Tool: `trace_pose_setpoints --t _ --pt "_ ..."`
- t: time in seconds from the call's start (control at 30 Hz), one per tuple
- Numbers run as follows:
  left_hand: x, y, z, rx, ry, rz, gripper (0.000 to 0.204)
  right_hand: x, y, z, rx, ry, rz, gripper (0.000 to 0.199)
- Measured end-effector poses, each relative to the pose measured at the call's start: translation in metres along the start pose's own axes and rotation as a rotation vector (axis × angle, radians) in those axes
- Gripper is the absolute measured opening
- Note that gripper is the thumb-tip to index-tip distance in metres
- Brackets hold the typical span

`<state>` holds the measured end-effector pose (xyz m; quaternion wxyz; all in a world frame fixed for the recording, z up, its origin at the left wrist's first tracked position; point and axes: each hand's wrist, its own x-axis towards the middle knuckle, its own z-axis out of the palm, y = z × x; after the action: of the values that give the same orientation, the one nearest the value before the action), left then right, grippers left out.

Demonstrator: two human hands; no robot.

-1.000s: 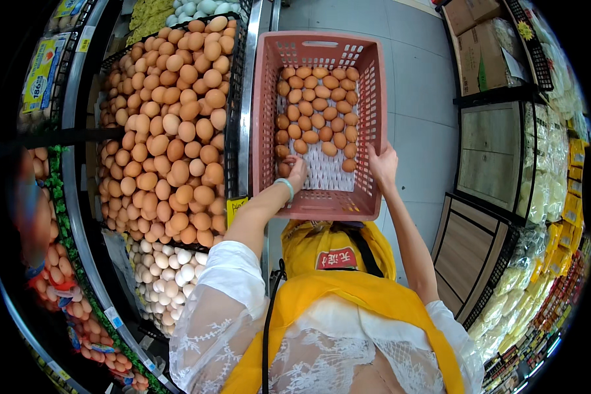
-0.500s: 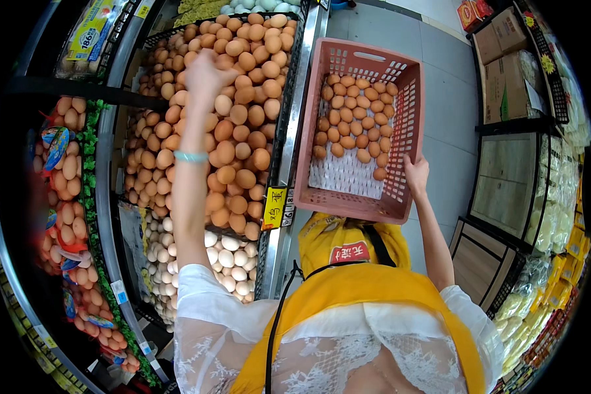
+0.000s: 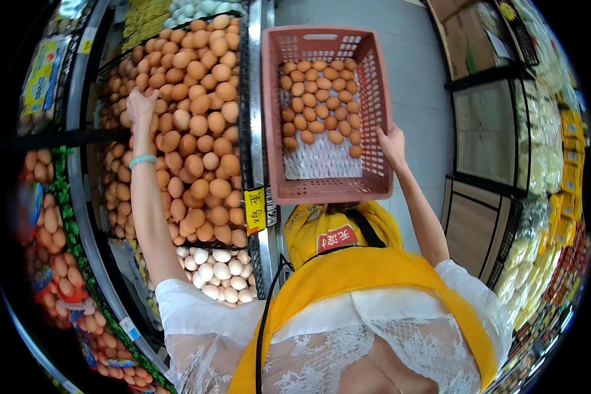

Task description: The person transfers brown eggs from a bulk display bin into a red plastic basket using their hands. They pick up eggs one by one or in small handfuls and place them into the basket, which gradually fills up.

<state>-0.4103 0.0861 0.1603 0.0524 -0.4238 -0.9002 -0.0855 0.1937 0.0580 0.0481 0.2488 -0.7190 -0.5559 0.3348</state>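
On the left, my left hand [image 3: 141, 105] reaches palm down into a large heap of brown eggs [image 3: 207, 125] on a shop display. Its fingers are bent over the eggs and their tips are hidden, so what they hold does not show. A pale green bangle [image 3: 143, 160] circles that wrist. At the right, my right hand [image 3: 392, 143] is closed on the right side of a pinkish-red plastic crate [image 3: 328, 192]. Several rows of brown eggs [image 3: 322, 93] lie toward its far end, and its white slatted bottom [image 3: 322, 161] shows at the near end.
White eggs [image 3: 220, 270] lie nearer than the brown heap. A metal shelf edge [image 3: 256, 105] with a yellow price tag [image 3: 255, 210] runs beside the crate. Netted eggs [image 3: 59, 262] hang at far left. Grey floor tiles [image 3: 417, 98] and a black-framed cabinet [image 3: 482, 131] are on the right.
The whole view has shifted, so the display and crate appear further left and higher. Over the heap, my left hand has moved left and a little nearer. My right hand still grips the crate.
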Motion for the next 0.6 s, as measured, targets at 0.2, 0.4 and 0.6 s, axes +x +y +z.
trace_pose_setpoints --t 0.2,0.4,0.6 --pt "-0.136 0.174 -0.024 -0.617 0.327 0.738 0.022 0.003 0.003 0.000 -0.041 0.029 -0.018 0.036" --pt "-0.284 0.255 0.115 -0.033 -0.613 0.782 0.030 0.001 0.002 -0.001 -0.015 0.050 0.024 0.036" --pt "-0.326 0.236 0.226 0.355 -0.485 0.533 0.034 -0.004 -0.009 -0.001 0.022 0.024 0.060 0.030"
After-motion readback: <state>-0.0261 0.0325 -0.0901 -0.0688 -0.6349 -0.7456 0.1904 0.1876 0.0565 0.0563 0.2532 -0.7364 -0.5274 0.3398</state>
